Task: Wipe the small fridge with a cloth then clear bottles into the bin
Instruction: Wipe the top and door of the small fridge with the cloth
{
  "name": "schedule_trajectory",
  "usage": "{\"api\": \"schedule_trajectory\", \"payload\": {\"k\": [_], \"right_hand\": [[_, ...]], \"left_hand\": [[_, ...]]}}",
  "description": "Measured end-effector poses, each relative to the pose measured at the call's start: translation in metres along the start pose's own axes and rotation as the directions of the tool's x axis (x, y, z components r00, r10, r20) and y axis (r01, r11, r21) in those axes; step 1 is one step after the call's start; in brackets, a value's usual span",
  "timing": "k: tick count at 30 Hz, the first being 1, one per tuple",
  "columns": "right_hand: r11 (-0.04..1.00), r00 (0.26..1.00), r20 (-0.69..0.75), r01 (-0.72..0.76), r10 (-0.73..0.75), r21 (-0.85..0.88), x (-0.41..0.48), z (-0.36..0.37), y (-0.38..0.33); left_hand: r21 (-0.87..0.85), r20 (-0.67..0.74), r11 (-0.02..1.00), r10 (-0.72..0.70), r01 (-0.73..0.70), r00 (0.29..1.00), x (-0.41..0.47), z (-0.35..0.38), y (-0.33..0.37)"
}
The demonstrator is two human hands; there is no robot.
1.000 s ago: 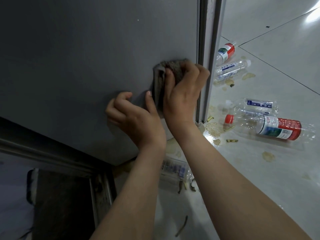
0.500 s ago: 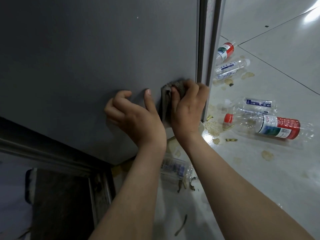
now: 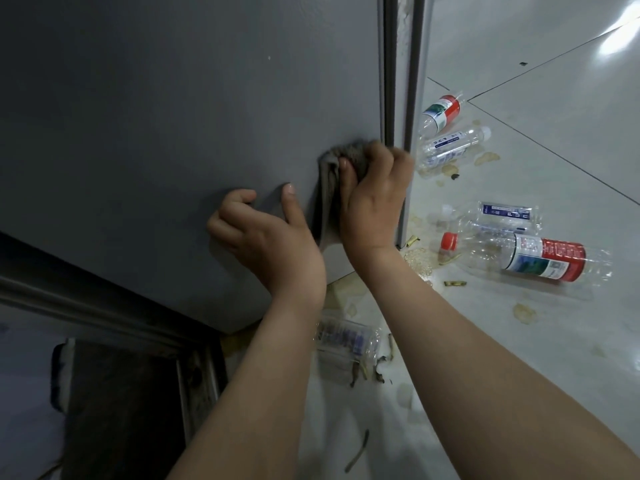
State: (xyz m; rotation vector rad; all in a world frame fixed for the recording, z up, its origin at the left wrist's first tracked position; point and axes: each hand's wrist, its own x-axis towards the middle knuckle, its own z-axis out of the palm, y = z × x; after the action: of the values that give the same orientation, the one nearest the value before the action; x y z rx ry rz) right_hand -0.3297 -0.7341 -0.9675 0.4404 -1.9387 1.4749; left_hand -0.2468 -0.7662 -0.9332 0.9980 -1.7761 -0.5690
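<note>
The grey side panel of the small fridge [image 3: 173, 133] fills the left and middle of the head view. My right hand [image 3: 374, 202] presses a crumpled grey cloth [image 3: 327, 188] flat against the panel, close to its right edge. My left hand [image 3: 266, 244] rests on the panel just left of the cloth with its fingers curled, its thumb up and nothing in it. Several empty plastic bottles lie on the floor to the right: a red-labelled one [image 3: 547, 261], a blue-labelled one [image 3: 502, 213] and two farther back [image 3: 450, 143]. A crushed bottle [image 3: 346, 337] lies between my forearms. No bin is in view.
The fridge's door edge and seal [image 3: 401, 98] run vertically right of the cloth. The pale tiled floor [image 3: 536, 358] carries wet stains and small scraps of debris around the bottles. A dark opening [image 3: 121, 393] sits below the fridge at the lower left.
My right hand slid the cloth down the panel, then back up a little along the right edge. My left hand stayed braced in place.
</note>
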Motion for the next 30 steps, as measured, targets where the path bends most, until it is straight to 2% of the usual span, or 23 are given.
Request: {"api": "schedule_trajectory", "payload": {"k": [5, 8, 13, 19, 26, 30], "right_hand": [[0.993, 0.982, 0.153, -0.106, 0.113, -0.056, -0.005, -0.013, -0.001], [0.987, 0.976, 0.149, -0.162, 0.16, -0.002, 0.003, -0.023, -0.015], [0.979, 0.991, -0.017, -0.125, 0.129, 0.163, 0.053, -0.035, -0.059], [0.94, 0.971, -0.176, -0.099, 0.163, 0.326, 0.116, -0.056, -0.114], [0.965, 0.987, -0.145, -0.025, 0.064, 0.26, 0.182, -0.075, -0.141], [0.97, 0.989, -0.144, 0.018, 0.018, 0.243, 0.218, -0.083, -0.154]], "left_hand": [[0.022, 0.073, 0.998, -0.055, 0.054, 0.996, 0.0, -0.01, 0.007], [-0.005, 0.111, 0.996, -0.092, 0.093, 0.99, 0.002, -0.019, 0.015], [-0.097, 0.099, 0.995, 0.042, -0.033, 0.994, 0.019, -0.039, 0.044], [-0.189, 0.026, 0.952, 0.248, -0.239, 0.968, 0.062, -0.067, 0.106], [-0.198, -0.101, 0.915, 0.336, -0.35, 0.936, 0.1, -0.069, 0.18], [-0.155, -0.109, 0.896, 0.403, -0.416, 0.909, 0.112, -0.066, 0.207]]}}
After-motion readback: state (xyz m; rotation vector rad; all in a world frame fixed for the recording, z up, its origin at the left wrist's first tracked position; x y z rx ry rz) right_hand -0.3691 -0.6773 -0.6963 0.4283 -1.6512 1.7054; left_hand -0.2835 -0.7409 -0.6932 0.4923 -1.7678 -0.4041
